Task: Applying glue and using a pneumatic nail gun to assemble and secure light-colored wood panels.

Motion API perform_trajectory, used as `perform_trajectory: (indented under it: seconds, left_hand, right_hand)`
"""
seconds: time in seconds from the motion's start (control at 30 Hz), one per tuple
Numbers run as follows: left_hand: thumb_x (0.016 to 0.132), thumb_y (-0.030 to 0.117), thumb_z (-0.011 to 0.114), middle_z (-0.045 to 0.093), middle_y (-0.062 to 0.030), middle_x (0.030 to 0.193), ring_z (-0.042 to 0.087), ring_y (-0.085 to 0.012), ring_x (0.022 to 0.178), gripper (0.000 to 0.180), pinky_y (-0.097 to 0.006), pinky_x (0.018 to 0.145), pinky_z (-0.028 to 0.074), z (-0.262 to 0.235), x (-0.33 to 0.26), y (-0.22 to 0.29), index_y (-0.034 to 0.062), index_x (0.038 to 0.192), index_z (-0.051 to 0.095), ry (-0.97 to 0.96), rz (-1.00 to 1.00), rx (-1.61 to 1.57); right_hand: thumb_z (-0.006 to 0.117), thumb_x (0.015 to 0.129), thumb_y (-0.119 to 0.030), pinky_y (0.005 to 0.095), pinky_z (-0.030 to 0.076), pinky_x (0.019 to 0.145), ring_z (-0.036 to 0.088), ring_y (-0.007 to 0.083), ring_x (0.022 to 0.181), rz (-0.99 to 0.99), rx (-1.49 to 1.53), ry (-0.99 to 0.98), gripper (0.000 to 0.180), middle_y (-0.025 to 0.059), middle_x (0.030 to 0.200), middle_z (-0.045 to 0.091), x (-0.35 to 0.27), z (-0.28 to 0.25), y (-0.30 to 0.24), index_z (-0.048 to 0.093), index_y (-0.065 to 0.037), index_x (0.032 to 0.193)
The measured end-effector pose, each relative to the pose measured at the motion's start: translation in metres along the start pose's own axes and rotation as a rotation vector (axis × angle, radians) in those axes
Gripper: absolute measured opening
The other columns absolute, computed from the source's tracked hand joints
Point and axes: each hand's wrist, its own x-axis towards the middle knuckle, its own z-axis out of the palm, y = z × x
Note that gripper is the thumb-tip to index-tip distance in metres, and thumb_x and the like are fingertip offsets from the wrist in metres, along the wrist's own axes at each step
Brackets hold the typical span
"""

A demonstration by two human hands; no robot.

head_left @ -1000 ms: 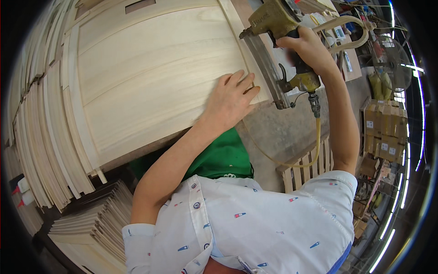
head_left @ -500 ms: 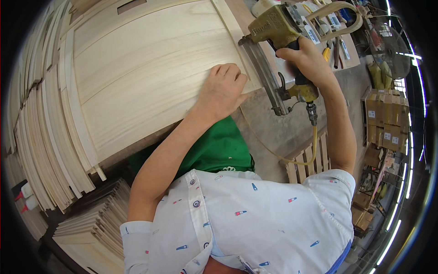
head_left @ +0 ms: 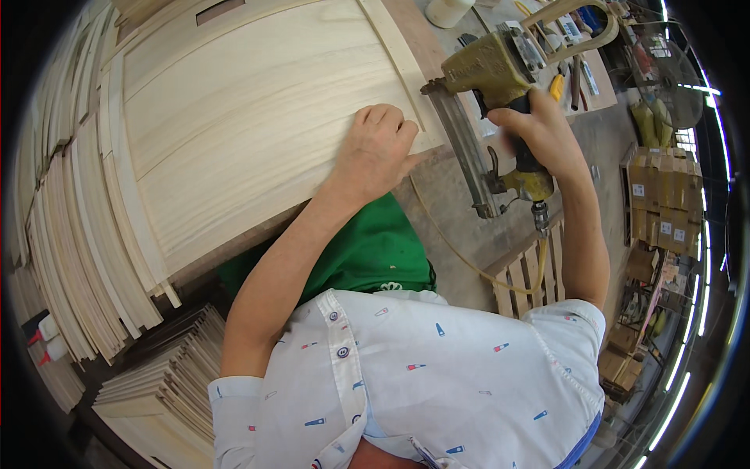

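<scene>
My right hand (head_left: 543,129) is wrapped round the black grip of a nail gun (head_left: 488,66). The tool, with a worn gold-coloured body and a long slanted magazine, hangs in the air to the right of a pale wooden panel (head_left: 250,109). From the bottom of its grip runs a yellow air hose (head_left: 500,287). On the panel's near right corner lies my left hand (head_left: 379,148), fingers curled in and thumb pointing right past the edge. Whatever those fingers may hold is hidden.
Stacked wooden frames (head_left: 94,227) line the left side, with more panels (head_left: 164,383) lower down. Beyond the nail gun, a workbench carries a white container (head_left: 449,11), a yellow-handled tool (head_left: 556,87) and a curved wooden piece (head_left: 582,47). Cardboard boxes (head_left: 664,199) and a slatted pallet (head_left: 527,277) stand right.
My right hand has moved the nail gun a little right and down, farther from the panel. My left hand stays at the panel's corner, barely shifted.
</scene>
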Motion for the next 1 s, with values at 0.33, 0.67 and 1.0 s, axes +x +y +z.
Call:
perform_trajectory:
  seconds: [0.33,0.67,1.0]
  left_hand:
    - [0.066,0.016,0.080,0.055,-0.0126,0.097,0.053,-0.0327,0.103,0.036,-0.043,0.091,0.041,-0.001,0.000,0.001,0.0031,0.092,0.058,-0.055,-0.035,-0.004]
    - [0.069,0.012,0.078,0.057,-0.0127,0.103,0.054,-0.0323,0.107,0.036,-0.043,0.092,0.043,-0.056,-0.056,0.003,0.0044,0.101,0.063,-0.005,-0.160,0.100]
    - [0.072,0.006,0.077,0.056,-0.0130,0.110,0.053,-0.0325,0.113,0.038,-0.042,0.094,0.044,-0.125,-0.141,0.005,0.0040,0.108,0.064,0.037,-0.548,0.292]
  right_hand:
    - [0.068,0.078,-0.019,0.0272,0.047,0.048,0.059,0.0133,0.053,-0.079,-0.089,-0.021,0.029,0.0083,0.062,0.059,0.014,0.004,0.000,0.058,0.007,0.083]
    - [0.070,0.083,-0.018,0.0262,0.051,0.054,0.060,0.0137,0.056,-0.013,0.119,0.096,0.024,0.0063,0.069,0.061,0.038,-0.042,0.044,0.059,0.001,0.093]
    - [0.071,0.086,-0.024,0.0226,0.055,0.055,0.065,0.0145,0.063,0.076,0.437,-0.041,0.031,0.0094,0.078,0.063,0.120,-0.068,0.143,0.060,0.002,0.099]
